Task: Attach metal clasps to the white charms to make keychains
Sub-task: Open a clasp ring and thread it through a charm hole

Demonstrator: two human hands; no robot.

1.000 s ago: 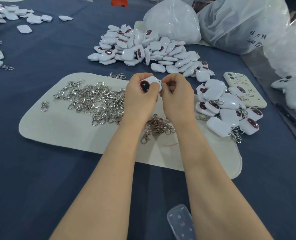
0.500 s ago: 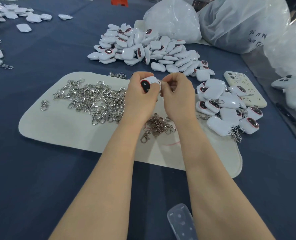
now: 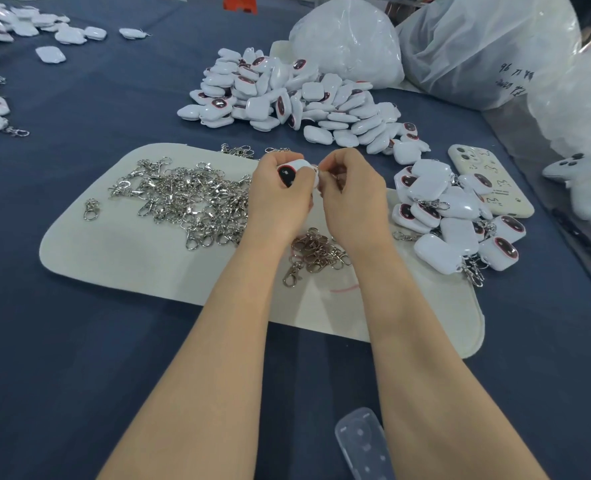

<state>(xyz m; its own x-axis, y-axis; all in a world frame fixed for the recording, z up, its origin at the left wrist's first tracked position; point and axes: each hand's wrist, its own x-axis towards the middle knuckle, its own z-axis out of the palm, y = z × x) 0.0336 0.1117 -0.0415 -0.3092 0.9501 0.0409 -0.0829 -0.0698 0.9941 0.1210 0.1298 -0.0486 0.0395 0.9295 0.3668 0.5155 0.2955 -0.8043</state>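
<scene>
My left hand (image 3: 273,199) grips a white charm (image 3: 296,171) with a dark oval face, held above the cream mat (image 3: 121,251). My right hand (image 3: 351,195) pinches something small at the charm's right edge; a clasp there is mostly hidden by the fingers. A spread of loose silver clasps (image 3: 186,199) lies on the mat to the left of my hands. A smaller clump of clasps (image 3: 316,252) lies under my wrists. A big pile of bare white charms (image 3: 287,98) sits behind. Charms with clasps attached (image 3: 446,216) are heaped at the right.
A phone in a cream case (image 3: 488,178) lies right of the finished heap. Large white plastic bags (image 3: 477,46) stand at the back right. More charms (image 3: 17,29) are scattered at the far left on the blue tablecloth. A translucent plastic piece (image 3: 363,445) lies near the front edge.
Both hands stay close together over the mat; the right fingers have shifted slightly at the charm's edge. Nothing else has moved.
</scene>
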